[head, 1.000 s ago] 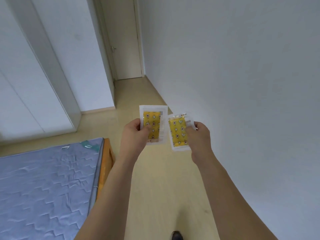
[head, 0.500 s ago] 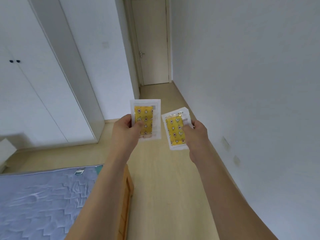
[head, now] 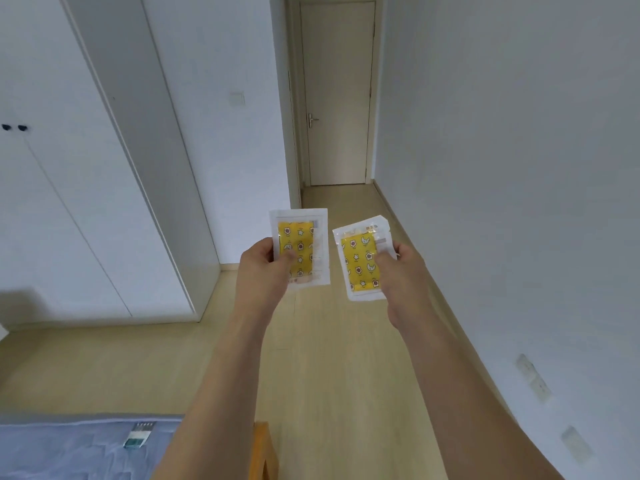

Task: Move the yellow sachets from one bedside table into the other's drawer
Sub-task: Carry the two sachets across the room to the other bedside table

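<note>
A closed door (head: 337, 95) stood at the far end of a narrow passage, with a white wall (head: 502, 168) along the right and a white wardrobe (head: 69, 202) on the left. Bare wooden floor (head: 329, 358) ran between them with nothing on it ahead of the hands. At the bottom left lay a grey-blue mattress (head: 69, 448) carrying a small tag (head: 138, 434), its print too small to read, beside an orange wooden bed frame (head: 264, 448). Writing on the sachets was blurred; only a pattern of stars, moons and flowers on yellow showed. The left hand (head: 265, 271) pinched the left sachet (head: 300, 249) upright by its lower left, thumb across the front. The right hand (head: 403, 275) pinched the right sachet (head: 362, 259), tilted slightly, by its right edge. Both sachets were held in the air over the floor, near each other but apart.
</note>
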Action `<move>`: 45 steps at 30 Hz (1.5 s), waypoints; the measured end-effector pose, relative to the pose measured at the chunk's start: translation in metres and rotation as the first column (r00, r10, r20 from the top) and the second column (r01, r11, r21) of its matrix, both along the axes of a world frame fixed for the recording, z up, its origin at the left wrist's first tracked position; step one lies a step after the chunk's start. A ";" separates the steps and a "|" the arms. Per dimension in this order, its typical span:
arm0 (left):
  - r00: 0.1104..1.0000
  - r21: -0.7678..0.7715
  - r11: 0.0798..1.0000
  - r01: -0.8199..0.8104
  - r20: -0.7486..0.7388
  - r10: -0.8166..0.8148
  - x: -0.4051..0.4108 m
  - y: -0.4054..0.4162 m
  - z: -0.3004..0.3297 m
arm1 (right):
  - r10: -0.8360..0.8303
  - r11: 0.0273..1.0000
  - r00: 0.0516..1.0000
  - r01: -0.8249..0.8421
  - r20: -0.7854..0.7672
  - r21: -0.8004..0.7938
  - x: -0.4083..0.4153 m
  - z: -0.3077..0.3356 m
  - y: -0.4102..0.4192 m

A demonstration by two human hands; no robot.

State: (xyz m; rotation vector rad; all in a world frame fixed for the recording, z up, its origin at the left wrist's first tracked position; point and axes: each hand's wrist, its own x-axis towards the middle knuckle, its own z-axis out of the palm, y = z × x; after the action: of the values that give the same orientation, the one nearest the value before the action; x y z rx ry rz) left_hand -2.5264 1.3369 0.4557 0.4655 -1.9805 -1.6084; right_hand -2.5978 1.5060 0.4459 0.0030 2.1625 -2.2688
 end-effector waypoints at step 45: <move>0.313 0.150 0.294 -0.944 0.122 0.942 -0.224 -0.884 -0.046 | 0.957 0.263 0.269 -0.963 0.107 0.059 -0.338 -0.047 -1.068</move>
State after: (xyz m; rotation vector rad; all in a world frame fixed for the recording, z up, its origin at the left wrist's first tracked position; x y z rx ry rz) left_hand -2.7502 0.4532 0.4096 1.4202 -1.0278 -0.9290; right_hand -2.9358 0.4381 0.3990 -0.9807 1.4523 -1.3160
